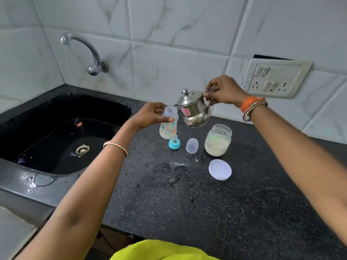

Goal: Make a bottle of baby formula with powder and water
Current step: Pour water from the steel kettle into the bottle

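Note:
My left hand (150, 115) grips the neck of an uncapped baby bottle (169, 128) with a coloured print, held above the dark counter (187, 199). My right hand (223, 91) holds the handle of a small steel kettle (193, 109), lifted and tilted, its spout by the bottle's mouth. On the counter below stand the blue nipple ring (174, 143), the clear bottle cap (192, 145) and an open jar of pale powder (218, 140). The jar's white lid (220, 169) lies in front of it.
A black sink (56, 132) with a drain lies to the left, under a wall tap (88, 51). A switch and socket panel (276, 77) is on the tiled wall at the right. Water drops wet the counter near the sink's front edge.

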